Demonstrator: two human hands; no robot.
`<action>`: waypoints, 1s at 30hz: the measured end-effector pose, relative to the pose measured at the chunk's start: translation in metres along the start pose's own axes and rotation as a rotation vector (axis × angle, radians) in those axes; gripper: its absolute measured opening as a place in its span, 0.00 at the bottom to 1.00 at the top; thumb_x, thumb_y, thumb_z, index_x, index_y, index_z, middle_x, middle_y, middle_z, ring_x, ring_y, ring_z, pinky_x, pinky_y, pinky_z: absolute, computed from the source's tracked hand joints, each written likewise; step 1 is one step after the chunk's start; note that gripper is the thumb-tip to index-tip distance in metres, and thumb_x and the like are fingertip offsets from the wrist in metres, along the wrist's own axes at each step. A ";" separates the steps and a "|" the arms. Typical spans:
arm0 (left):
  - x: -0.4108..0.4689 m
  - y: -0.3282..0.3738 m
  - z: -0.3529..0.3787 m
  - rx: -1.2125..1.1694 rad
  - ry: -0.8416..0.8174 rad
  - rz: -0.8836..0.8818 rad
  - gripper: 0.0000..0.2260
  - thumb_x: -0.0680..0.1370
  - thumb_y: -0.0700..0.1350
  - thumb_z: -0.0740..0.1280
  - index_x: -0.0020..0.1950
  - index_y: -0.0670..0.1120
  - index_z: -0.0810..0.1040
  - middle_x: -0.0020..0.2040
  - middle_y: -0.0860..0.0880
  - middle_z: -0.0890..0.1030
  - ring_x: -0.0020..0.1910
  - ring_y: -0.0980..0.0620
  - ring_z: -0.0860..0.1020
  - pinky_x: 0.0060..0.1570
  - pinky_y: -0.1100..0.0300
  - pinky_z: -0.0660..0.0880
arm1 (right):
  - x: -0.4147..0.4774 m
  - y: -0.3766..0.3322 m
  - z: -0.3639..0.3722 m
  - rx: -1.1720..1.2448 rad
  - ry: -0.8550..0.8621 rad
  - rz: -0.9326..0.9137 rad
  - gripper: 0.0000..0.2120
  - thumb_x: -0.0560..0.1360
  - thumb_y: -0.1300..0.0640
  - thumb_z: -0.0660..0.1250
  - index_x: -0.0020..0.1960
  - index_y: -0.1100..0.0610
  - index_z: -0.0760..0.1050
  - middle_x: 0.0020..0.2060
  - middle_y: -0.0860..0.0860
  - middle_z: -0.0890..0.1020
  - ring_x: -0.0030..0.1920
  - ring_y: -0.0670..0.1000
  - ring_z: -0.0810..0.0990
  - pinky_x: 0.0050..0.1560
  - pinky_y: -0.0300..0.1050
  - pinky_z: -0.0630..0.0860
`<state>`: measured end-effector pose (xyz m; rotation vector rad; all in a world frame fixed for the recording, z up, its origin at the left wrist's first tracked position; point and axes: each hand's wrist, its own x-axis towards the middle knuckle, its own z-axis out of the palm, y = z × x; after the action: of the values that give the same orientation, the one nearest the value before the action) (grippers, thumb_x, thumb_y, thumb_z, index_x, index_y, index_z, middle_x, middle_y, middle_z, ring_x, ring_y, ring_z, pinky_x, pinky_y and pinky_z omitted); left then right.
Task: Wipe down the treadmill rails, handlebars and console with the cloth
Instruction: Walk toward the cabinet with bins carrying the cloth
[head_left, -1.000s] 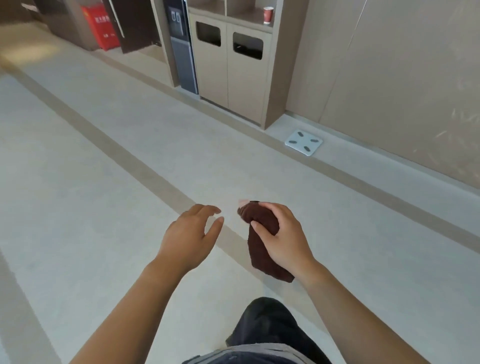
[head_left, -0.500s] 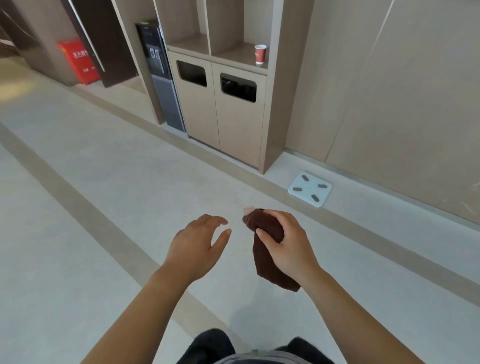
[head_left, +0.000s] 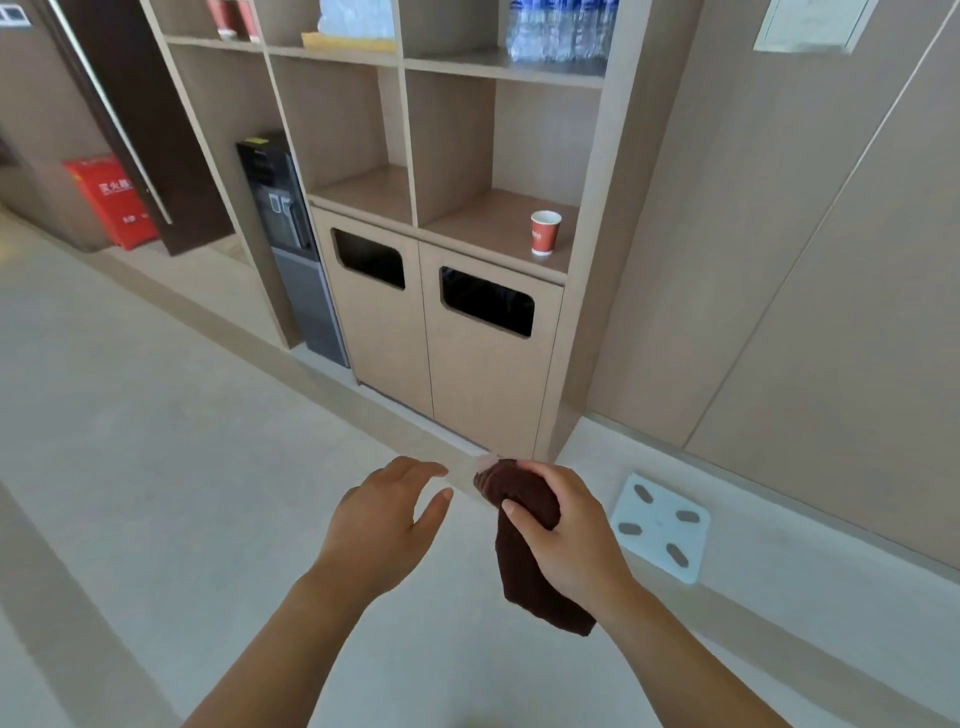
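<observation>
A dark brown cloth (head_left: 524, 571) hangs bunched from my right hand (head_left: 566, 530), which grips its upper part in front of me at waist height. My left hand (head_left: 387, 519) hovers just to the left of the cloth with its fingers spread and nothing in it, a small gap between the two hands. No treadmill, rail, handlebar or console is in view.
A wooden shelf unit (head_left: 488, 156) with two bin openings (head_left: 485, 306) stands ahead, a red paper cup (head_left: 544, 233) on its ledge. A black water dispenser (head_left: 291, 249) is left of it, a red box (head_left: 111, 200) farther left. A white bathroom scale (head_left: 660, 525) lies on the floor at right.
The view has tilted up and closed in on the shelf unit, showing upper shelves. Both hands keep the same pose, the right one still holding the cloth.
</observation>
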<state>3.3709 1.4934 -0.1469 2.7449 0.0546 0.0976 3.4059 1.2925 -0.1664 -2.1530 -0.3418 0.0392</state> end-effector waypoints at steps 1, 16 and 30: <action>0.033 -0.007 -0.006 -0.005 0.012 0.010 0.18 0.78 0.59 0.54 0.66 0.57 0.70 0.65 0.57 0.73 0.57 0.55 0.75 0.56 0.58 0.72 | 0.029 0.001 0.000 -0.003 0.022 0.004 0.17 0.74 0.47 0.66 0.62 0.43 0.70 0.57 0.39 0.74 0.57 0.39 0.73 0.57 0.31 0.65; 0.434 -0.079 -0.026 -0.037 0.030 0.067 0.16 0.79 0.56 0.57 0.65 0.56 0.71 0.64 0.55 0.74 0.57 0.54 0.74 0.55 0.57 0.72 | 0.444 0.041 0.012 0.022 0.080 -0.043 0.18 0.73 0.49 0.67 0.62 0.44 0.72 0.58 0.42 0.75 0.57 0.41 0.73 0.58 0.31 0.65; 0.702 -0.145 -0.055 -0.059 -0.031 0.216 0.15 0.78 0.54 0.59 0.63 0.53 0.74 0.61 0.54 0.76 0.53 0.52 0.76 0.51 0.56 0.74 | 0.732 0.037 0.026 -0.160 0.231 0.024 0.19 0.72 0.50 0.69 0.62 0.46 0.72 0.60 0.48 0.76 0.60 0.51 0.73 0.59 0.43 0.69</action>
<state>4.0632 1.6844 -0.1097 2.6835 -0.2501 0.1143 4.1134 1.4827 -0.1377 -2.2916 -0.1898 -0.2291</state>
